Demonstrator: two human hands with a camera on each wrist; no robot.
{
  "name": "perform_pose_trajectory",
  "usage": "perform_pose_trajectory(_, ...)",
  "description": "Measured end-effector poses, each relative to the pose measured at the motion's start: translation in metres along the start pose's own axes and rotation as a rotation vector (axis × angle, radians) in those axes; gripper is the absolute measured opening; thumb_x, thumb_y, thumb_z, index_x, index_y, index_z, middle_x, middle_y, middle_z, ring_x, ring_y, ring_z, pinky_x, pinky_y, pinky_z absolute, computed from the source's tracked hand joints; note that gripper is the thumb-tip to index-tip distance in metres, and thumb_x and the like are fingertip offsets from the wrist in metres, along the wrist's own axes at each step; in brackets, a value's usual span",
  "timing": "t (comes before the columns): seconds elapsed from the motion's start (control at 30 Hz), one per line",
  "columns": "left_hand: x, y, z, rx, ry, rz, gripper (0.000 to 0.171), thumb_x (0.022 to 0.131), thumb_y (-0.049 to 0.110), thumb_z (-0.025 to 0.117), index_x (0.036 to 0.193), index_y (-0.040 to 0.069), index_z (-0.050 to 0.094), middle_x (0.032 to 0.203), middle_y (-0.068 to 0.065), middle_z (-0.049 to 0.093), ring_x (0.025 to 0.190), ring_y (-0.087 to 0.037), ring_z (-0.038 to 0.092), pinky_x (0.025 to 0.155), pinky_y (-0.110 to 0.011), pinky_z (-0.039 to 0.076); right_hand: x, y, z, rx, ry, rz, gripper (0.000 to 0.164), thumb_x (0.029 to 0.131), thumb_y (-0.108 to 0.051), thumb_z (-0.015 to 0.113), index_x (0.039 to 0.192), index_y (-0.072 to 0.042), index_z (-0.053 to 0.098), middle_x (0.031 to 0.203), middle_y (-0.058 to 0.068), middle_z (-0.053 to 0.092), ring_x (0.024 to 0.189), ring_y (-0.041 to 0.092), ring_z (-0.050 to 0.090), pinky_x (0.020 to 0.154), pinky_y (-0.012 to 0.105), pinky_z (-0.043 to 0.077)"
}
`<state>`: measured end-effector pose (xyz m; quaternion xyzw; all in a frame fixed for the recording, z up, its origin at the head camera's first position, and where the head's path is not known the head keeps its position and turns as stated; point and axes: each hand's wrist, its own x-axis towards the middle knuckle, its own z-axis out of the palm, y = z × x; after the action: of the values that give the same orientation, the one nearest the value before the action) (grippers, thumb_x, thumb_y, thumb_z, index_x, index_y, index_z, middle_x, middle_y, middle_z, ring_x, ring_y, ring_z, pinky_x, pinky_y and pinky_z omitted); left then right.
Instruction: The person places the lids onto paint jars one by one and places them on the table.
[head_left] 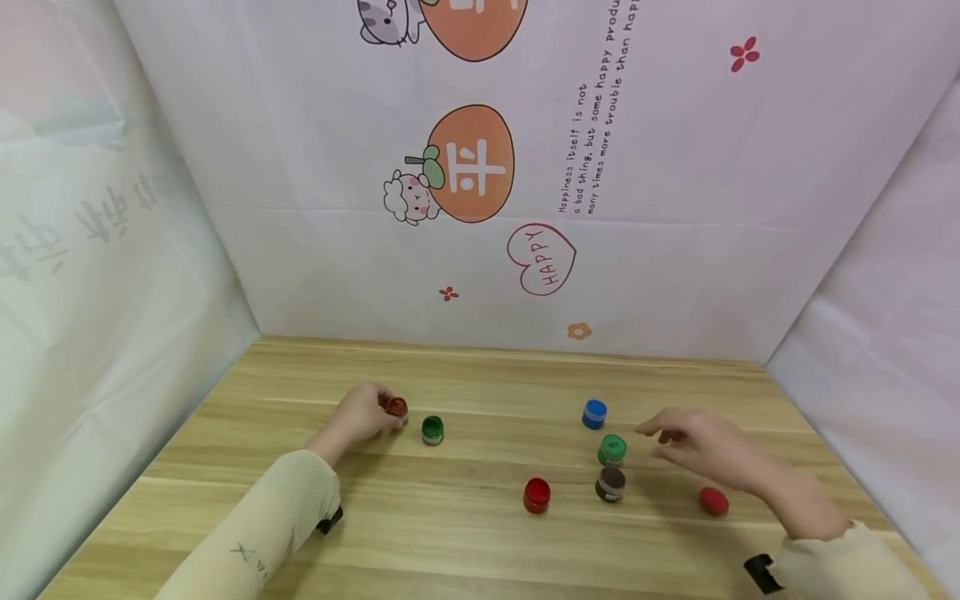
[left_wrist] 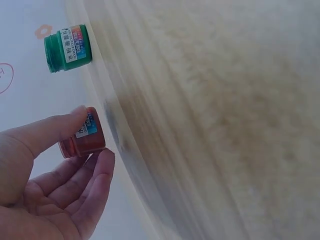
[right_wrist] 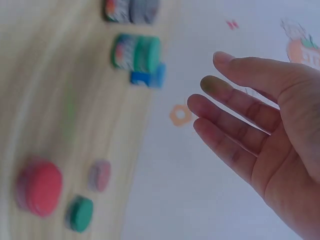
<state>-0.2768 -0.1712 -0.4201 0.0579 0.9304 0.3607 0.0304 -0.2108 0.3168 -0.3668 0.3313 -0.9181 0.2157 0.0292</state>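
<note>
My left hand (head_left: 366, 412) pinches a small reddish-brown paint jar (left_wrist: 89, 140) between thumb and fingers, close over the table. Right beside it stands an uncapped dark green paint jar (head_left: 432, 430). With its fingers loosely extended, my right hand (head_left: 701, 443) hovers at the right and holds nothing. A green stain shows on one of its fingertips (right_wrist: 216, 85). Nearest to that hand are a capped green paint jar (head_left: 612, 450), a blue paint jar (head_left: 595, 414) and a dark brown paint jar (head_left: 611, 483). An open red paint jar (head_left: 536, 496) sits nearer the middle.
On the wooden table (head_left: 480, 550), a red lid (head_left: 714, 501) lies below the right forearm. The right wrist view also has a green lid (right_wrist: 80, 214) and a pink lid (right_wrist: 100, 175), plus a faint green smear on the wood. Printed white sheets (head_left: 675, 250) enclose the back and sides.
</note>
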Motion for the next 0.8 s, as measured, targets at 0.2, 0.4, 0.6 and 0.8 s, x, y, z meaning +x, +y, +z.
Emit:
perform_pose_trajectory(0.2, -0.004, -0.003, -0.003, -0.029, 0.024, 0.003, 0.032, 0.085, 0.006, 0.083, 0.112, -0.006, 0.069, 0.107, -0.016, 0.069, 0.100, -0.032, 0.065, 0.088, -0.048, 0.053, -0.005, 0.009, -0.016, -0.017, 0.000, 0.111, 0.027, 0.092, -0.011, 0.077, 0.117, -0.001, 0.073, 0.103, 0.000, 0.073, 0.086, 0.011, 0.068, 0.075, 0.034, 0.058)
perform_pose_trajectory(0.4, -0.010, -0.003, -0.007, -0.071, 0.027, 0.019, 0.031, 0.085, 0.005, 0.082, 0.112, -0.006, 0.069, 0.103, -0.013, 0.069, 0.097, -0.029, 0.065, 0.086, -0.047, 0.054, -0.007, 0.024, -0.014, 0.018, -0.015, 0.160, 0.029, 0.093, -0.010, 0.076, 0.118, 0.005, 0.071, 0.102, 0.005, 0.074, 0.087, 0.015, 0.069, 0.075, 0.030, 0.058)
perform_pose_trajectory(0.6, -0.014, -0.002, -0.005, -0.093, 0.045, 0.007, 0.030, 0.086, 0.007, 0.083, 0.111, -0.003, 0.071, 0.102, -0.011, 0.070, 0.096, -0.027, 0.066, 0.084, -0.045, 0.055, -0.007, 0.044, -0.002, 0.008, -0.006, 0.163, 0.026, 0.090, -0.001, 0.076, 0.113, 0.010, 0.071, 0.101, 0.014, 0.074, 0.084, 0.022, 0.071, 0.072, 0.032, 0.058)
perform_pose_trajectory(0.8, -0.017, 0.000, -0.003, -0.122, 0.049, -0.025, 0.034, 0.086, 0.009, 0.084, 0.115, -0.004, 0.071, 0.102, -0.012, 0.071, 0.096, -0.028, 0.066, 0.086, -0.045, 0.054, -0.005, 0.056, 0.004, -0.008, -0.001, 0.246, 0.025, 0.089, 0.003, 0.074, 0.113, 0.011, 0.070, 0.102, 0.020, 0.073, 0.087, 0.032, 0.070, 0.072, 0.042, 0.058)
